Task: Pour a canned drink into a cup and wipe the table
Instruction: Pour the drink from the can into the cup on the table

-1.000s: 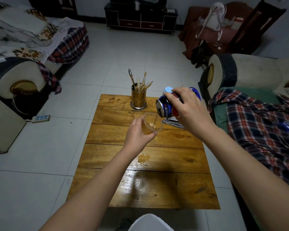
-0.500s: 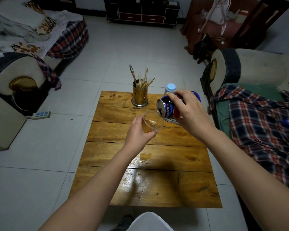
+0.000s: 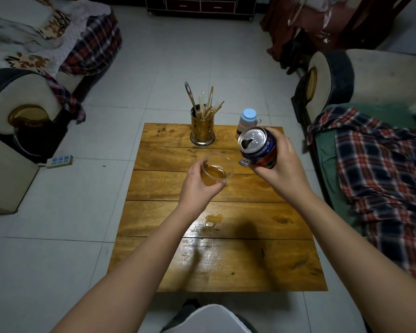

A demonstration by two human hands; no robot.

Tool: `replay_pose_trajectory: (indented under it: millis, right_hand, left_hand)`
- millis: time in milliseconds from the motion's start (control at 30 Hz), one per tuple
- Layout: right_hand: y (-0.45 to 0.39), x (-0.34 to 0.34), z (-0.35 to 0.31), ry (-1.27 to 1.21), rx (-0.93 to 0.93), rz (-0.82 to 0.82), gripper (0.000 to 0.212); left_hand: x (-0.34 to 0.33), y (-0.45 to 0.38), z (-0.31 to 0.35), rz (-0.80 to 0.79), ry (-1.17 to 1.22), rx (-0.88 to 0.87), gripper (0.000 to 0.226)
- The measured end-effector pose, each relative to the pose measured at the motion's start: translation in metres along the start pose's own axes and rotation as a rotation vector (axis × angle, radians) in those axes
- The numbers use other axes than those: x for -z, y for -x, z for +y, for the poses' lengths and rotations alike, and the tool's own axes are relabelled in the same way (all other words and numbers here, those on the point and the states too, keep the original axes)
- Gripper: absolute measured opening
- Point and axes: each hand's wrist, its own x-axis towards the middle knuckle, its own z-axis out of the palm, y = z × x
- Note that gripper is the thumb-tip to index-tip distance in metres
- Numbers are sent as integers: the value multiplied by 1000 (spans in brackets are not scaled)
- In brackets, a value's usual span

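My left hand (image 3: 198, 188) grips a clear plastic cup (image 3: 217, 170) above the wooden table (image 3: 226, 260); amber drink fills its lower part. To the right of the cup, my right hand (image 3: 280, 168) holds a blue and red can (image 3: 257, 146), tilted back so its opened silver top faces me. No liquid runs from it. A small amber puddle (image 3: 213, 221) lies on the table in front of the cup. Under the can, a bit of patterned cloth (image 3: 244, 162) peeks out.
A golden holder with sticks and utensils (image 3: 202, 128) stands at the table's far edge, a blue-capped bottle (image 3: 246, 122) beside it. Sofas with plaid covers flank the table left and right. A power strip (image 3: 59, 161) lies on the tiled floor at left.
The can has tipped back from pouring toward upright, its top now facing me. The cup holds more amber drink and sits more level in my left hand.
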Motion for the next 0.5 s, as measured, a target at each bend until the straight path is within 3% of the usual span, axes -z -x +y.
replay_pose_trajectory:
  millis: [133, 500]
  right_hand:
    - [5, -10, 7, -158, -121, 88, 80]
    - [23, -54, 28, -349, -354, 127, 82]
  left_hand:
    - [0, -6, -8, -11, 42, 45, 74]
    - [-16, -38, -66, -27, 72, 191, 71]
